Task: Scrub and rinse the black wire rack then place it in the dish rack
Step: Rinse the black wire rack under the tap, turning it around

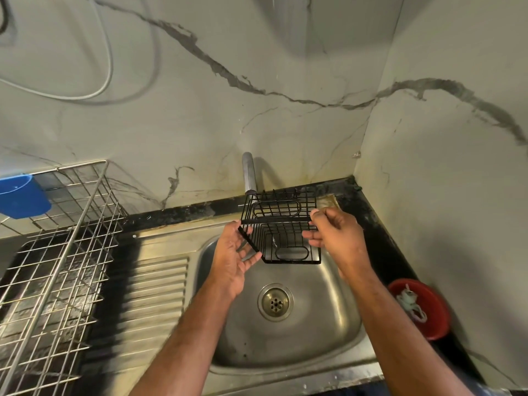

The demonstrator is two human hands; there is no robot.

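Note:
A small black wire rack (281,227) hangs in the air over the steel sink (328,332), just under the tap spout (249,174). My left hand (233,262) supports its left edge with the palm turned up and the fingers loosely curled under the wires. My right hand (335,234) pinches the right end of its top bar between thumb and fingers. A thin trickle of water shows inside the rack. The silver wire dish rack (61,252) stands on the counter at the left.
A blue plastic cup (21,197) hangs on the dish rack's far left side. A red bowl (420,308) with a pale scrubber in it sits on the dark counter at the right. The ribbed drainboard (155,284) lies between sink and dish rack. Marble walls close the corner.

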